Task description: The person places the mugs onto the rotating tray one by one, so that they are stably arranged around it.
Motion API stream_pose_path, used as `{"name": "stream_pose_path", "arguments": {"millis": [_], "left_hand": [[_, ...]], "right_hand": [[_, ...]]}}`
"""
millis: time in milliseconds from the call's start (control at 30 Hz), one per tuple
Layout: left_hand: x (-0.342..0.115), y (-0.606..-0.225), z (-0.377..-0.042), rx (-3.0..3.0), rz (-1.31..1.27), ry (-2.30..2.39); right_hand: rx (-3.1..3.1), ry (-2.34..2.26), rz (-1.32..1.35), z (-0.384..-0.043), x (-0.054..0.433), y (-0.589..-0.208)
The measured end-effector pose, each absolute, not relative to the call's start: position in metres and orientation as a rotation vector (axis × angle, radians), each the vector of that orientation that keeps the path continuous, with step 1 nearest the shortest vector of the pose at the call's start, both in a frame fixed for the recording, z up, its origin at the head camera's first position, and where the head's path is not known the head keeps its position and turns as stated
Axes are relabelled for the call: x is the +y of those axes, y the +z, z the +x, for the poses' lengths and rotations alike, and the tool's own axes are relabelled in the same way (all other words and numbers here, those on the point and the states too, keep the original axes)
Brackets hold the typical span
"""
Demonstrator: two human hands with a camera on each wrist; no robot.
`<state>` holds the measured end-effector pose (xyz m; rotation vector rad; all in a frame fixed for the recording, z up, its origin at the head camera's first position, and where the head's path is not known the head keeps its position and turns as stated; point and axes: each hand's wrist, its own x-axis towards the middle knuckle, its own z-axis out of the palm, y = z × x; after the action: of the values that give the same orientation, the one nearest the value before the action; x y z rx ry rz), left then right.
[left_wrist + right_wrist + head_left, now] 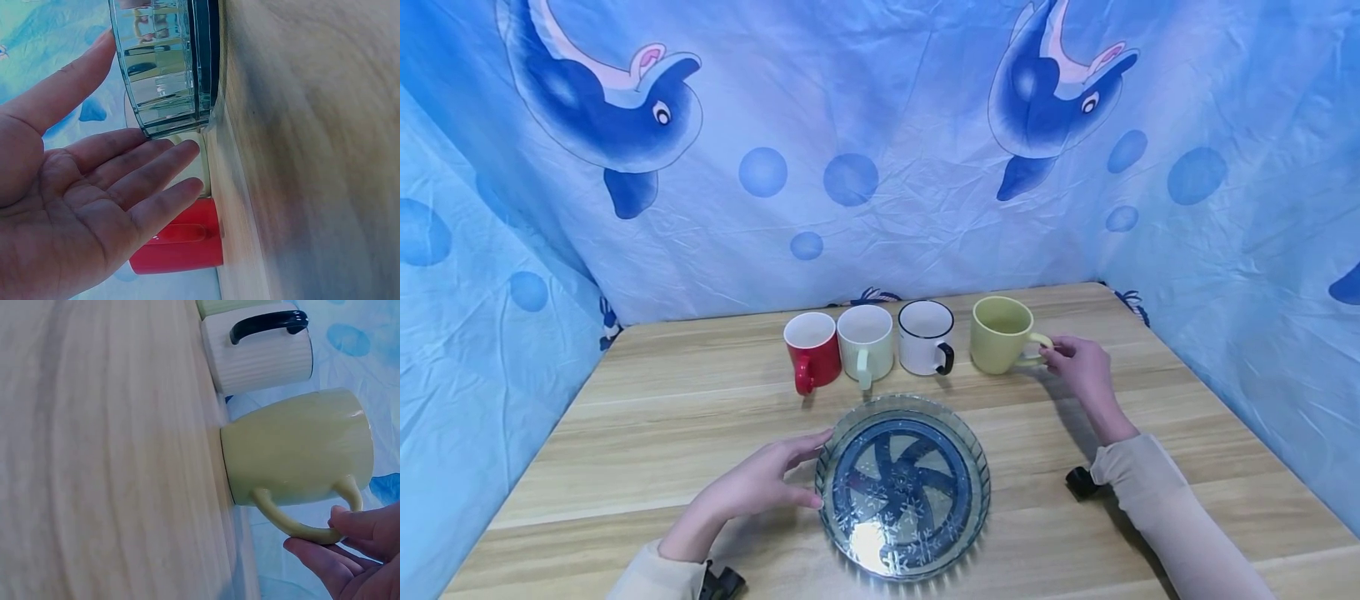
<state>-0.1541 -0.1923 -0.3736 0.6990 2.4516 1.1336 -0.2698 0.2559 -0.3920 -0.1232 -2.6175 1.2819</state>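
A yellow-green mug (996, 346) stands upright at the right end of a row of mugs. My right hand (1081, 367) pinches its handle (297, 528) between thumb and fingers. Nearer to me lies a round, clear glass dish (902, 487) with a scalloped wall and a dark swirl pattern showing in it. Beside its left edge is my left hand (763, 475), fingers extended and thumb apart. In the left wrist view the fingertips (187, 150) reach the glass wall, the palm facing the camera.
To the left of the yellow-green mug stand a white mug (922, 346) with black rim and handle, a pale green mug (867, 346) and a red mug (816, 358). All sit on a wooden table (685, 392). A blue dolphin-print cloth (925, 225) encloses the back and sides.
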Motion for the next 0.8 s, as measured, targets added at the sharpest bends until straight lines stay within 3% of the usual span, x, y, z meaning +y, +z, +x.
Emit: {"name": "stream_pose_path", "arguments": {"millis": [400, 800], "left_hand": [[-0.192, -0.372, -0.155, 2.444, 0.704, 1.133], [-0.192, -0.372, -0.154, 2.463, 0.693, 1.115]], "right_hand": [[-2.602, 1.346, -0.163, -0.27, 0.254, -0.388], [-2.63, 1.215, -0.028, -0.265, 0.247, -0.375]]}}
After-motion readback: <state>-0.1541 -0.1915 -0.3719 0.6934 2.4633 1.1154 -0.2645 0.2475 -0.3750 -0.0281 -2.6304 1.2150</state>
